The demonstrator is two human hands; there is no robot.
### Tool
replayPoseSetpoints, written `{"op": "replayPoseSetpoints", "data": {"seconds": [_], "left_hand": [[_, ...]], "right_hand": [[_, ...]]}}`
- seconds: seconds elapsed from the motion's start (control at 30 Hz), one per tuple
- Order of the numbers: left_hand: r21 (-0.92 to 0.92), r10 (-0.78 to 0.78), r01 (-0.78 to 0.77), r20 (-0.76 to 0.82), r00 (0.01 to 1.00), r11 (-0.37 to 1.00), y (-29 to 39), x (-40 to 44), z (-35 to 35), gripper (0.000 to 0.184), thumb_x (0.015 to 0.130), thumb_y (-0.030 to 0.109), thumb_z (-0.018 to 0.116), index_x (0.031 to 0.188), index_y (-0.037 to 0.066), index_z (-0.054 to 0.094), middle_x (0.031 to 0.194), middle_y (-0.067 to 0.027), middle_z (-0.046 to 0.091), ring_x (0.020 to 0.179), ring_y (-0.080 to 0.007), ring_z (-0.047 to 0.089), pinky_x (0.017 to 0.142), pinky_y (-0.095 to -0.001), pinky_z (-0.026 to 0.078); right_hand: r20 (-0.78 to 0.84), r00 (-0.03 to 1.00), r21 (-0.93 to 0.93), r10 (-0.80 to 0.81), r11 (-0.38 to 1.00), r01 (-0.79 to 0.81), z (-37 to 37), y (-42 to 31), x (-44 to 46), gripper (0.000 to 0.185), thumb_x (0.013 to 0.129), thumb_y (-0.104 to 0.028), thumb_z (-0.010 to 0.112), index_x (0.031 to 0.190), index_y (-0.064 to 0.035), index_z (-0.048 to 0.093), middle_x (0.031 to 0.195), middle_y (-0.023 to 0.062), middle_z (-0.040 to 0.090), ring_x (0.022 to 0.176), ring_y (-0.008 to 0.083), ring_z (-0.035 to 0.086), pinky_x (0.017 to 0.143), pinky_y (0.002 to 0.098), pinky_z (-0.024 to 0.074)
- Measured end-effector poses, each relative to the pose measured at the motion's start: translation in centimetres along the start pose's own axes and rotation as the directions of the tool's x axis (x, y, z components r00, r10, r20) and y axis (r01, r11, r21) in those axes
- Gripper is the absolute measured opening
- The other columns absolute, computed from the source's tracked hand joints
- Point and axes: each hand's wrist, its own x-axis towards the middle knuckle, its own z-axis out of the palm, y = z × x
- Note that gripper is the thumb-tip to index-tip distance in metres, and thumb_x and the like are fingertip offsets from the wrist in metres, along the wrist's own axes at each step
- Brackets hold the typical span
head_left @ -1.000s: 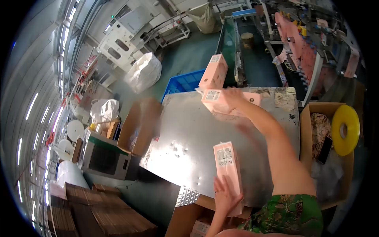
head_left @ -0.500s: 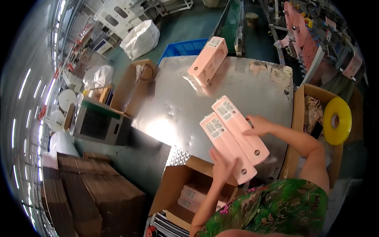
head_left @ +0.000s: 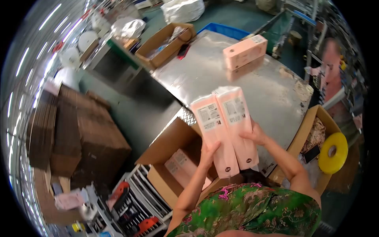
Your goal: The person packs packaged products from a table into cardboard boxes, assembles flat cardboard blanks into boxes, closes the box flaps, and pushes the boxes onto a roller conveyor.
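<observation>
Two long pink packs with printed white labels are held side by side above the metal table's near edge. My left hand (head_left: 209, 153) is closed on the outer side of the left pink pack (head_left: 225, 148), thumb on its top face. On the other side, my right hand (head_left: 257, 135) grips the right pink pack (head_left: 241, 138). Below and left of them stands an open cardboard box (head_left: 160, 183), with more pink packs (head_left: 179, 168) lying inside. Another pink pack (head_left: 246, 51) rests at the far part of the metal table (head_left: 272, 89).
At right, a cardboard box (head_left: 294, 148) holds a yellow tape roll (head_left: 333, 153) and a phone (head_left: 312, 154). Stacked flat cartons (head_left: 94, 130) stand at left. A blue crate (head_left: 225, 29) and another open box (head_left: 167, 49) sit beyond the table.
Both hands have lifted the two packs off the table and turned them more upright toward the body. My left hand now wraps the left pack's side. The view has swung left.
</observation>
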Motion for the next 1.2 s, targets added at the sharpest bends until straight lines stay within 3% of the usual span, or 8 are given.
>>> {"op": "replayPoseSetpoints", "data": {"seconds": [0.13, 0.37, 0.67, 0.77, 0.87, 1.0, 1.1, 1.2], "left_hand": [[0.513, 0.066, -0.082, 0.050, 0.997, 0.854, 2.3, -8.3, -8.7, 0.046, 0.081, 0.016, 0.075, 0.122, 0.002, 0.059, 0.124, -0.0121, 0.060, 0.112, -0.0245, 0.057, 0.095, -0.0358, 0.047], [0.272, 0.140, -0.004, -0.481, 0.865, 0.962, -4.5, -18.2, -13.7, 0.048, 0.072, 0.006, 0.078, 0.117, 0.003, 0.062, 0.113, -0.0107, 0.065, 0.102, -0.0247, 0.061, 0.090, -0.0376, 0.051], [0.336, 0.135, -0.005, -0.365, 0.921, 0.942, -12.4, -15.4, -15.8, 0.038, 0.091, 0.026, 0.063, 0.117, -0.002, 0.061, 0.110, -0.0125, 0.065, 0.106, -0.0232, 0.060, 0.094, -0.0349, 0.047], [-0.228, -0.145, 0.056, -0.391, 0.909, 0.972, -14.4, -10.4, -18.2, 0.048, 0.095, 0.039, 0.058, 0.122, 0.000, 0.058, 0.110, -0.0117, 0.064, 0.099, -0.0216, 0.062, 0.087, -0.0349, 0.051], [-0.158, -0.627, 0.612, -0.314, 0.713, 0.775, -14.0, -6.8, -20.8, 0.058, 0.096, 0.049, 0.052, 0.127, 0.000, 0.053, 0.110, -0.0132, 0.064, 0.093, -0.0210, 0.063, 0.077, -0.0346, 0.054], [0.322, -0.411, 0.537, -0.384, 0.827, 0.780, -15.6, -3.8, -20.3, 0.062, 0.095, 0.040, 0.056, 0.139, -0.002, 0.040, 0.114, -0.0247, 0.062, 0.087, -0.0319, 0.067, 0.072, -0.0379, 0.056], [0.760, 0.297, 0.233, -0.489, 0.820, 0.607, -16.5, -3.9, -18.2, 0.075, 0.091, 0.026, 0.062, 0.150, 0.004, 0.022, 0.133, -0.0334, 0.048, 0.090, -0.0419, 0.066, 0.074, -0.0429, 0.056], [0.794, 0.202, 0.228, -0.401, 0.894, 0.564, -13.2, -3.4, -15.7, 0.089, 0.087, 0.015, 0.065, 0.155, 0.013, 0.006, 0.150, -0.0344, 0.025, 0.101, -0.0480, 0.061, 0.081, -0.0483, 0.053]], "right_hand": [[0.326, 0.945, 0.263, 0.029, 0.957, -0.120, 7.8, -2.5, -1.9, 0.102, 0.077, -0.029, 0.080, 0.152, -0.0026, 0.016, 0.151, 0.0148, 0.032, 0.139, 0.0253, 0.031, 0.115, 0.0408, 0.0251], [0.411, 0.902, 0.327, -0.133, 0.945, -0.010, 17.9, 0.0, -4.0, 0.122, 0.073, -0.028, 0.083, 0.154, -0.0059, -0.007, 0.160, 0.0145, 0.009, 0.147, 0.0265, 0.013, 0.119, 0.0413, 0.0139], [0.347, 0.938, 0.044, 0.013, 0.999, -0.031, 17.9, 6.5, -3.2, 0.105, 0.081, -0.018, 0.074, 0.154, -0.0027, -0.001, 0.157, 0.0197, 0.021, 0.145, 0.0291, 0.022, 0.117, 0.0380, 0.0205], [0.155, 0.916, -0.165, 0.371, 0.924, -0.346, 18.7, 11.7, -1.4, 0.096, 0.088, -0.031, 0.065, 0.153, 0.0003, 0.001, 0.154, 0.0235, 0.027, 0.144, 0.0313, 0.027, 0.116, 0.0383, 0.0220], [-0.045, 0.870, -0.482, 0.490, 0.752, -0.449, 20.1, 16.5, -0.1, 0.084, 0.093, -0.037, 0.055, 0.150, 0.0050, 0.010, 0.142, 0.0346, 0.036, 0.133, 0.0451, 0.037, 0.110, 0.0465, 0.0314], [-0.106, 0.909, -0.641, 0.404, 0.671, -0.373, 20.0, 16.2, -0.9, 0.078, 0.089, -0.028, 0.058, 0.148, 0.0023, 0.016, 0.139, 0.0383, 0.035, 0.126, 0.0525, 0.039, 0.105, 0.0529, 0.0345], [0.115, 0.981, -0.864, 0.159, 0.502, 0.020, 20.5, 13.0, -3.6, 0.081, 0.085, -0.025, 0.063, 0.148, 0.0009, 0.020, 0.145, 0.0360, 0.027, 0.132, 0.0523, 0.031, 0.109, 0.0553, 0.0290], [0.359, 0.922, -0.885, 0.143, 0.368, 0.287, 21.2, 13.3, -5.6, 0.084, 0.082, -0.025, 0.067, 0.149, 0.0006, 0.023, 0.151, 0.0320, 0.018, 0.138, 0.0516, 0.019, 0.112, 0.0577, 0.0210]]}}
